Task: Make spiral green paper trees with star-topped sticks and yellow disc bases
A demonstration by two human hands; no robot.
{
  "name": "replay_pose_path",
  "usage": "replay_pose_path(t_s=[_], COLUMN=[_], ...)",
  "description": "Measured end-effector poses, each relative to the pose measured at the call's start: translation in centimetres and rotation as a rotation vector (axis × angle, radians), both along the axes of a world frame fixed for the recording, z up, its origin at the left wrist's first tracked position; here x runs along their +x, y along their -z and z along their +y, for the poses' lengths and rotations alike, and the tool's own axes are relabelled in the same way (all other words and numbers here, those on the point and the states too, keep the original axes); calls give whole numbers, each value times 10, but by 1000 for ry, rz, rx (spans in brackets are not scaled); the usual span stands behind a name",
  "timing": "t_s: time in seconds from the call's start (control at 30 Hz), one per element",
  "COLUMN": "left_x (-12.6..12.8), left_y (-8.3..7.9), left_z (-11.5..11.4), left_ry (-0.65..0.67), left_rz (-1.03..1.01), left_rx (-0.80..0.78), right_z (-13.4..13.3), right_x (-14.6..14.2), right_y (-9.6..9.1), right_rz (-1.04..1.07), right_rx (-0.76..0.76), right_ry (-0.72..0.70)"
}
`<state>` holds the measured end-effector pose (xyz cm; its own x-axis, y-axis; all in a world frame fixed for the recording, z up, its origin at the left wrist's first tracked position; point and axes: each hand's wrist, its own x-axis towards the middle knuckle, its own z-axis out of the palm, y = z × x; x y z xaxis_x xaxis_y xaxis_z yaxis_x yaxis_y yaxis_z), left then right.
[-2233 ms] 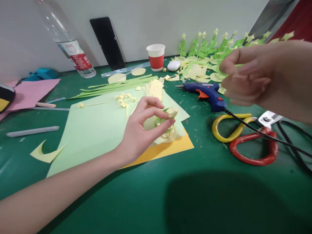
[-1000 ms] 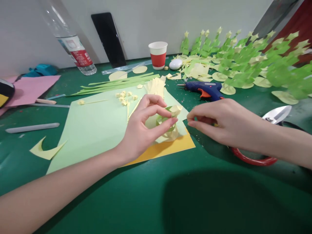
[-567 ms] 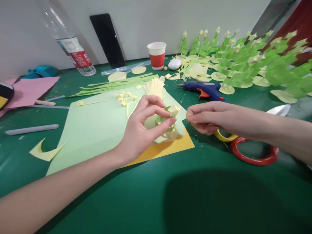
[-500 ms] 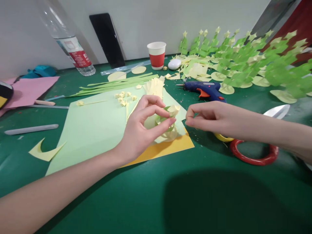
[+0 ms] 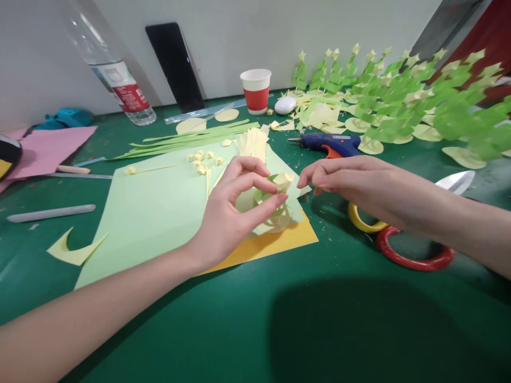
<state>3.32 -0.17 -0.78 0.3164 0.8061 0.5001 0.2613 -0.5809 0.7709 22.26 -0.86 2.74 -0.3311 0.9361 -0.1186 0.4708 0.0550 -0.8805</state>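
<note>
green table (image 5: 191,335): scuffed, small bits scattered on it
pale green sheet (image 5: 147,213): flat, centre-left, orange sheet (image 5: 263,247) poking out under near edge
crescent scrap (image 5: 72,251): left, tip over sheet
whitish stick (image 5: 51,213): left side
pink paper (image 5: 59,149): far left
bottle (image 5: 130,96): clear, red label, back left
phone (image 5: 175,69): propped on back wall
paper cup (image 5: 256,94): red/white, upright, back
white oval object (image 5: 285,105): just beside cup
glue gun (image 5: 329,142): blue, on side, nozzle left
scissors (image 5: 417,265): right, partly hidden
paper plants (image 5: 379,101): upright cluster, back right
</note>
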Motion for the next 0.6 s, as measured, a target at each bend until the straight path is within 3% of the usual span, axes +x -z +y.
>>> replay_pose_path(t_s=[0.1,0.2,0.27,0.47,0.6], left_x=[0,0,0,-1,-1], left_y=[0,0,0,1,0], left_z=[0,-1,-1,-1,-2], left_ry=[2,-9,-7,11,13], left_rz=[0,0,1,-13,-10], left_rx=[1,-1,1,-10,-5], right_z=[1,0,-1,-9,-11], right_x=[-2,-5,-6,-7,-9], right_y=[0,2,4,8,10], right_rz=[390,504,373,-362,-532], right_rx=[-343,-503,-419,226,351], right_ry=[-20,-20,-8,-163,-254])
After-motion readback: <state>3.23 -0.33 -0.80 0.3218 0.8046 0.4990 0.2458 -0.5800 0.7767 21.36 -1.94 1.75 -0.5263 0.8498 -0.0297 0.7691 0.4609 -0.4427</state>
